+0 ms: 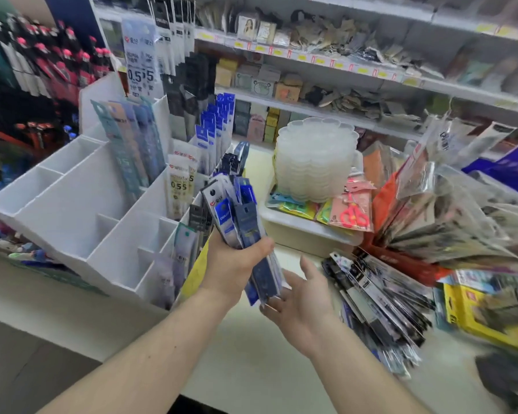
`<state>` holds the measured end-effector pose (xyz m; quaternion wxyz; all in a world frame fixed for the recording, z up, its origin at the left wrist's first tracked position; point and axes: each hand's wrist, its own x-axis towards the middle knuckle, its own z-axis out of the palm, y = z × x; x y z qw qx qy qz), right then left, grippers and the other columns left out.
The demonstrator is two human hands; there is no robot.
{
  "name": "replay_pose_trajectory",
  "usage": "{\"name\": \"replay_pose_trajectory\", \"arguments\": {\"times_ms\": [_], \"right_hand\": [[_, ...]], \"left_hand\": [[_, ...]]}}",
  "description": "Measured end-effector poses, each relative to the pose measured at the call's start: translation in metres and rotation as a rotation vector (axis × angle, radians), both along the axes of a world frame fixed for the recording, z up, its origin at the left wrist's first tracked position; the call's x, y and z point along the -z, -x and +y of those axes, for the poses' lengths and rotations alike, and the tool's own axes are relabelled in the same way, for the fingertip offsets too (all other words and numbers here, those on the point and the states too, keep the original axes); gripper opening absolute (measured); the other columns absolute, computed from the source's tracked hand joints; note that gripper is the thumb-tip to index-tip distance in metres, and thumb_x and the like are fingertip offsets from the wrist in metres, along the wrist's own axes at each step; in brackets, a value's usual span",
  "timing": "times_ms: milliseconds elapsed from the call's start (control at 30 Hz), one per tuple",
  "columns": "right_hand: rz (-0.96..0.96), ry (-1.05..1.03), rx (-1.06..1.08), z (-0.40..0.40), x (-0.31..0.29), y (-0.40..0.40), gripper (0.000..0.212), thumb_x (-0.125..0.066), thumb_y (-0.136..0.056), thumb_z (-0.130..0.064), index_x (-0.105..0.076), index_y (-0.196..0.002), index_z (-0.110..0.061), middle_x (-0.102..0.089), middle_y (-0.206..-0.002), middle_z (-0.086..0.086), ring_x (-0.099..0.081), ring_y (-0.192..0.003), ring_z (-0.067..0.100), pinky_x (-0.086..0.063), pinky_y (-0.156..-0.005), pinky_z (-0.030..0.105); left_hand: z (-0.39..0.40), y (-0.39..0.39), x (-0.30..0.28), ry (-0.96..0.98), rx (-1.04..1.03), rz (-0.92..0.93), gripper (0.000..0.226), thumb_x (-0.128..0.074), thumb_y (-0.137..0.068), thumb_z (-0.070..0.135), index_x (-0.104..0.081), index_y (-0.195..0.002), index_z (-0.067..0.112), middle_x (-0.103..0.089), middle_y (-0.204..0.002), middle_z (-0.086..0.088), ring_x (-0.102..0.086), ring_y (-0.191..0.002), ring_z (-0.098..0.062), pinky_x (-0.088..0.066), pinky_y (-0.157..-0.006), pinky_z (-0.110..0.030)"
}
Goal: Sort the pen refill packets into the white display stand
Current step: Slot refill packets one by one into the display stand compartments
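My left hand point(232, 264) grips a thick bundle of blue and black pen refill packets point(240, 222), held upright just right of the white display stand point(72, 204). My right hand point(301, 297) is open, palm up, with its fingertips under the bundle's lower end. The stand has stepped compartments: the rear ones hold tall teal, blue and black packets point(132, 144), a middle one holds 0.5 packets point(178, 186), and the left ones are bare. A loose pile of refill packets point(377, 297) lies on the counter to the right.
A stack of clear plastic lids point(314, 162) sits on a white tray point(299, 225) with pink scissors packs point(355, 210). Fanned plastic-wrapped goods point(449, 210) and a yellow box point(485, 318) crowd the right. Shelves of small goods point(311, 79) run behind. Pens point(42, 64) hang at left.
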<state>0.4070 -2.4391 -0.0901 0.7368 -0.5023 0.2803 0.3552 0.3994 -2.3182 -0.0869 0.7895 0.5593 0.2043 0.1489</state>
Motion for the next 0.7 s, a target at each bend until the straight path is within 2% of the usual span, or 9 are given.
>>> {"name": "replay_pose_trajectory", "arguments": {"times_ms": [67,167,233,300,367,433,567,667,700], "right_hand": [[-0.139,0.175,-0.002,-0.013,-0.001,-0.002,0.039,-0.046,-0.101,-0.045,-0.064,-0.112,-0.011,-0.067,-0.114,0.013,-0.065,-0.102,0.027,-0.048,-0.092,0.043],[-0.465,0.397,-0.012,-0.029,-0.016,-0.004,0.008,-0.060,-0.095,-0.017,-0.066,-0.100,-0.014,-0.066,-0.096,0.006,-0.062,-0.082,0.018,-0.049,-0.078,0.035],[-0.673,0.485,-0.137,-0.029,-0.027,0.000,0.012,-0.068,-0.088,-0.010,-0.067,-0.095,-0.019,-0.064,-0.083,0.000,-0.057,-0.069,0.012,-0.046,-0.068,0.030],[-0.785,0.554,-0.396,-0.020,-0.030,0.006,0.026,-0.077,-0.080,-0.023,-0.063,-0.101,-0.026,-0.060,-0.082,-0.007,-0.053,-0.063,0.007,-0.044,-0.062,0.024],[-0.825,0.684,-0.668,-0.008,-0.024,0.011,0.046,-0.081,-0.072,-0.043,-0.056,-0.108,-0.032,-0.059,-0.092,-0.012,-0.057,-0.069,0.004,-0.046,-0.062,0.021],[-0.841,0.720,-0.765,-0.001,-0.020,0.014,0.045,-0.080,-0.069,-0.048,-0.055,-0.104,-0.035,-0.062,-0.094,-0.013,-0.063,-0.077,0.002,-0.053,-0.066,0.026],[-0.748,0.572,-0.666,-0.003,-0.013,0.017,0.030,-0.080,-0.077,-0.031,-0.060,-0.100,-0.035,-0.066,-0.085,-0.010,-0.067,-0.067,0.004,-0.055,-0.053,0.026],[-0.699,0.465,-0.569,-0.005,-0.009,0.019,0.015,-0.076,-0.083,-0.022,-0.069,-0.094,-0.029,-0.072,-0.086,-0.001,-0.073,-0.076,0.018,-0.062,-0.063,0.044],[-0.698,0.436,-0.553,-0.005,-0.008,0.020,0.010,-0.074,-0.086,-0.020,-0.071,-0.092,-0.027,-0.074,-0.086,0.003,-0.073,-0.078,0.023,-0.062,-0.067,0.046]], "left_hand": [[0.002,0.000,-0.002,0.019,0.021,0.058,0.030,-0.082,-0.059,0.014,-0.063,-0.082,0.013,-0.066,-0.068,0.002,-0.065,-0.071,-0.021,-0.056,-0.071,-0.038],[0.006,0.004,-0.002,0.070,0.062,0.176,0.028,-0.082,-0.074,0.006,-0.064,-0.093,0.014,-0.068,-0.068,0.003,-0.067,-0.072,-0.022,-0.055,-0.069,-0.036],[0.007,0.008,-0.002,0.129,0.091,0.259,0.022,-0.080,-0.079,0.010,-0.065,-0.094,0.016,-0.068,-0.069,0.002,-0.067,-0.071,-0.022,-0.054,-0.067,-0.036],[0.005,0.012,-0.002,0.203,0.138,0.317,0.016,-0.078,-0.082,0.016,-0.066,-0.092,0.016,-0.068,-0.068,-0.001,-0.067,-0.066,-0.023,-0.054,-0.064,-0.036],[0.002,0.014,-0.002,0.279,0.156,0.371,0.021,-0.078,-0.082,0.022,-0.069,-0.098,0.012,-0.071,-0.074,-0.007,-0.070,-0.066,-0.026,-0.056,-0.063,-0.038],[0.002,0.016,0.000,0.314,0.168,0.406,0.034,-0.078,-0.080,0.030,-0.068,-0.106,0.010,-0.074,-0.083,-0.012,-0.073,-0.071,-0.029,-0.059,-0.066,-0.040],[0.013,0.030,0.002,0.381,0.286,0.399,0.043,-0.073,-0.077,0.028,-0.068,-0.116,0.008,-0.075,-0.099,-0.017,-0.074,-0.080,-0.031,-0.061,-0.069,-0.041],[0.020,0.039,0.006,0.396,0.327,0.400,0.038,-0.066,-0.083,0.010,-0.066,-0.120,0.002,-0.073,-0.106,-0.022,-0.072,-0.085,-0.034,-0.061,-0.074,-0.046],[0.021,0.041,0.008,0.391,0.317,0.404,0.036,-0.065,-0.084,0.007,-0.065,-0.120,0.001,-0.072,-0.107,-0.024,-0.072,-0.087,-0.035,-0.061,-0.076,-0.048]]}}
